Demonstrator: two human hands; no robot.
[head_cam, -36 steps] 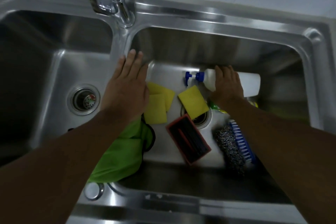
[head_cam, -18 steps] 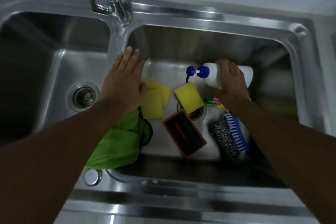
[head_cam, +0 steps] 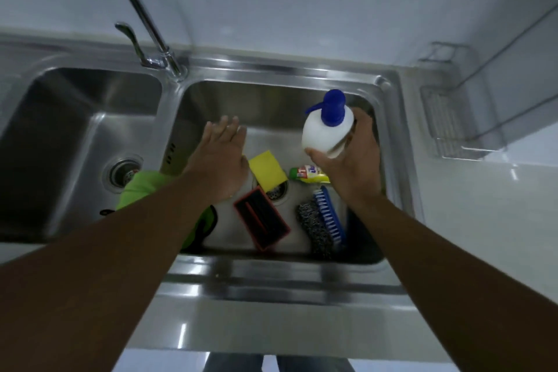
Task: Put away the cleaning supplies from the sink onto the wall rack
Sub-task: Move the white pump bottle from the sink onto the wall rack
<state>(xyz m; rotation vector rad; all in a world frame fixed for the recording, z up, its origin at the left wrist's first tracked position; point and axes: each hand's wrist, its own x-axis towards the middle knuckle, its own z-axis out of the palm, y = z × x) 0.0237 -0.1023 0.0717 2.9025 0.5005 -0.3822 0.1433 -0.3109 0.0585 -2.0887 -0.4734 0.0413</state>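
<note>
My right hand grips a white pump bottle with a blue pump head, held upright above the right basin of the steel sink. My left hand hovers flat and open over the basin's left side. Below lie a yellow sponge, a small yellow-green bottle, a black pad in a red frame, a steel scourer, a blue brush and a green cloth. A wire wall rack hangs at the right.
A chrome faucet rises between the two basins. The left basin has a drain. A white tiled wall runs behind, and white counter lies right of the sink under the rack.
My right hand has lifted the white pump bottle out of the basin and turned it upright. The view has pulled back and up, bringing the rack into sight. The left hand has shifted right.
</note>
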